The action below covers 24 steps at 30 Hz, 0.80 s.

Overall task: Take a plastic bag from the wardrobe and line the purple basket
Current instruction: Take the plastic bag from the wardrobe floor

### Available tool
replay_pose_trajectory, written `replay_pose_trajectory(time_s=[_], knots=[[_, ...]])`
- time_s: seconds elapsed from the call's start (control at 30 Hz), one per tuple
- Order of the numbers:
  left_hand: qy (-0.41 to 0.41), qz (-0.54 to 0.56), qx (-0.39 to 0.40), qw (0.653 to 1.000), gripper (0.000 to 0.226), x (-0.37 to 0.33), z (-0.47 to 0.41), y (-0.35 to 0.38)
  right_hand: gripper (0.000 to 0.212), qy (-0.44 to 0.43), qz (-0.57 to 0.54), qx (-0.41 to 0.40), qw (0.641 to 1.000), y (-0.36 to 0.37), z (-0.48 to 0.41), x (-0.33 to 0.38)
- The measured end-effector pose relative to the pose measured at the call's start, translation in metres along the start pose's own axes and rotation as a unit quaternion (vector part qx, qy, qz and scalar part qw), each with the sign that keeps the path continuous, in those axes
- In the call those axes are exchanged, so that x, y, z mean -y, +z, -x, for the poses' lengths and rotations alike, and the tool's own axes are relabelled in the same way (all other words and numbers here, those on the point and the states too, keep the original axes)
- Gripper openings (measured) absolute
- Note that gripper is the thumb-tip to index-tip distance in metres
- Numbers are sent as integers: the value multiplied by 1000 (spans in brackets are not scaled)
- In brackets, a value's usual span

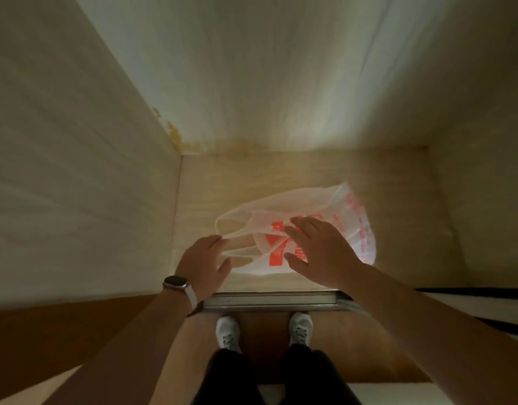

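Observation:
A thin white plastic bag (351, 217) with red print lies flat on the wardrobe floor (252, 179), its handles pointing left. My left hand (205, 264), with a watch on the wrist, has its fingers at the near handle loop; whether it grips the loop is unclear. My right hand (319, 249) hovers flat over the bag's middle, fingers spread, holding nothing. The purple basket is not in view.
The wardrobe's left wall (76, 171), back panel (281, 83) and right wall (486, 171) enclose the compartment. A metal sliding-door track (275, 299) runs along its front edge. My white shoes (228, 331) stand on the brown floor just before it.

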<state>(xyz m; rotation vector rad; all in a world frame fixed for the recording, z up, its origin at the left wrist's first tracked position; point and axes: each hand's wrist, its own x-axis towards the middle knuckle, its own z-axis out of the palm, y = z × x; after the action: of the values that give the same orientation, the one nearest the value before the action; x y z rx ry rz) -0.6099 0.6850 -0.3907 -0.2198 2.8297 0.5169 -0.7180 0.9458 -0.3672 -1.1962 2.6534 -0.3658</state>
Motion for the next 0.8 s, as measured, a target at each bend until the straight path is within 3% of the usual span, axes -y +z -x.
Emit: replay_pose_trajectory(time_s=[0.27,0.63,0.8], knots=[[-49,34,39,997,64,55,-65,78,67,15,-24,66,997,104,-49,-38],[18,59,43,997,63,93,-98,174,97,79,-19,93,992,198,-67,-61],[63,63,47,995,86,95,-75,202,94,94,-8,91,991,226,-61,-66]])
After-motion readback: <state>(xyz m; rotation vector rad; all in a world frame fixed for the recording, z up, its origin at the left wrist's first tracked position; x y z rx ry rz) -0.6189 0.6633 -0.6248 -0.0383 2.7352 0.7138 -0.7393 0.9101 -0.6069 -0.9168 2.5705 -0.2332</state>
